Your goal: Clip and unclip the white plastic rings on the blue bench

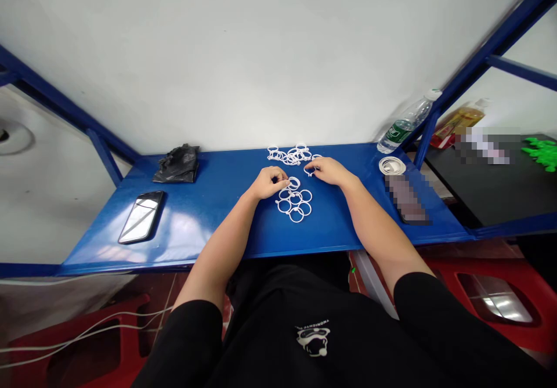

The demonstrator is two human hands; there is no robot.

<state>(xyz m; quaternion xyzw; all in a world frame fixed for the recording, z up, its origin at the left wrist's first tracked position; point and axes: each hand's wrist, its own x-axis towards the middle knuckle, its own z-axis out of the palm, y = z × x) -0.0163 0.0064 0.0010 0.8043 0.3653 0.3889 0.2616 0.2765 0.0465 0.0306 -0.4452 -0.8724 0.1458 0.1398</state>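
A plain, pale grey wall [243, 57] rises behind a long, glossy blue table [226, 225] framed by blue metal posts [478, 63]. A black-sleeved person works at its middle, and a red plastic stool [535, 318] shows at the lower right.

On the table's far left lies a crumpled black plastic bag [177, 165]; at the far right a clear plastic bottle with a green label [401, 128] leans by the post. A black-edged phone [141, 217] lies nearer on the left. None of these seems to stand in the way.

The left hand [268, 182] curls, its thumb tip beside or touching a ring; whether it grips cannot be told. The right hand [329, 170] appears pinched on one thin white ring [308, 174].

The step seems to be handling rings singly between a tangled far heap of white rings [292, 158] and an overlapping near group of white rings [296, 209]. The next move calls for a fine fingertip grip, as overlapping rings could snag.
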